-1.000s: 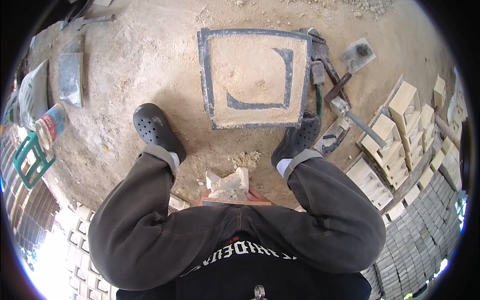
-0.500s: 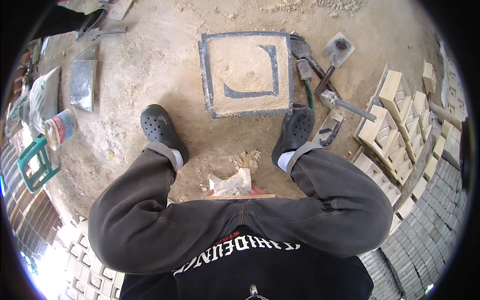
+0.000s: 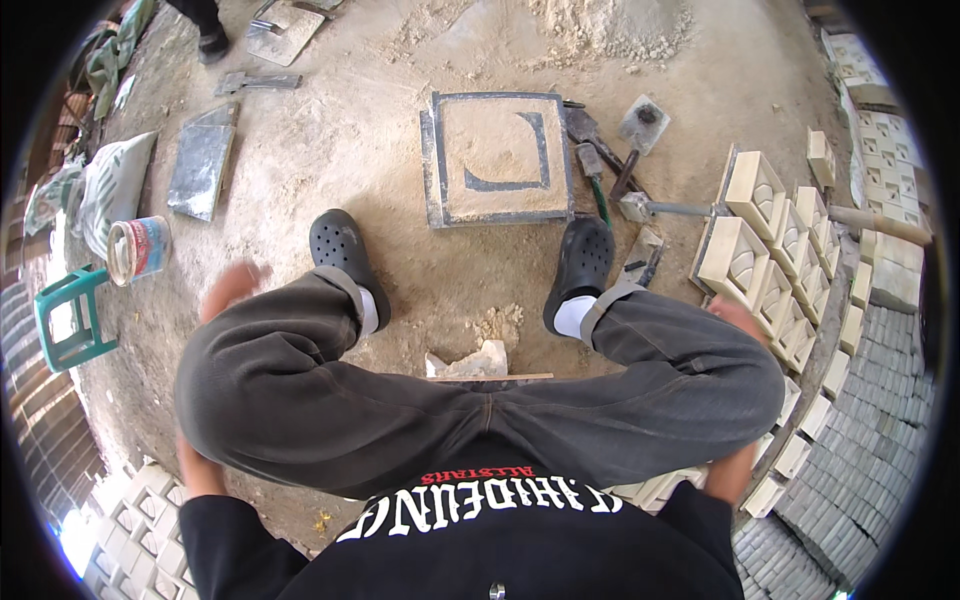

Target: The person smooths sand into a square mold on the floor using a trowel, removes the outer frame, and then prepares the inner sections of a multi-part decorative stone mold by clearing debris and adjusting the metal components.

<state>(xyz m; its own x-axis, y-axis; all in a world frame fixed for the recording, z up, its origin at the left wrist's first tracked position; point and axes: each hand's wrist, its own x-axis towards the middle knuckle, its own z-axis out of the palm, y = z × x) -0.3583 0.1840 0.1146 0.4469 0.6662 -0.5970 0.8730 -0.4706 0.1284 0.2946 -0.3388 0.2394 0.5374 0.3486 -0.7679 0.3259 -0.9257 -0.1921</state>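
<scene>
My left hand (image 3: 232, 288) is beside the outer side of my left knee, smeared by motion. My right hand (image 3: 738, 318) shows past my right knee, near the cream moulded blocks (image 3: 735, 258); the knee covers part of it. Neither hand shows anything held, and the fingers are not distinct. Between my feet and beyond them lies a square dark-edged mould (image 3: 432, 160) packed with sandy powder, a curved dark corner shape showing in it. Close to my lap, a broken whitish chunk (image 3: 480, 360) sits by a thin board edge (image 3: 490, 378).
Right of the mould lie a brush (image 3: 590, 160), a trowel (image 3: 642, 125) and a hammer (image 3: 637, 207). A tin bucket (image 3: 140, 250), a green stool (image 3: 72, 318) and a metal sheet (image 3: 203, 160) are on the left. Grey tiles (image 3: 860, 440) are stacked at right. Another person's foot (image 3: 212, 45) shows far left.
My hands have come away from the board and whitish chunk at my lap and out past both knees. The view has shifted, and the other person's dark-clothed limb at far left has moved back.
</scene>
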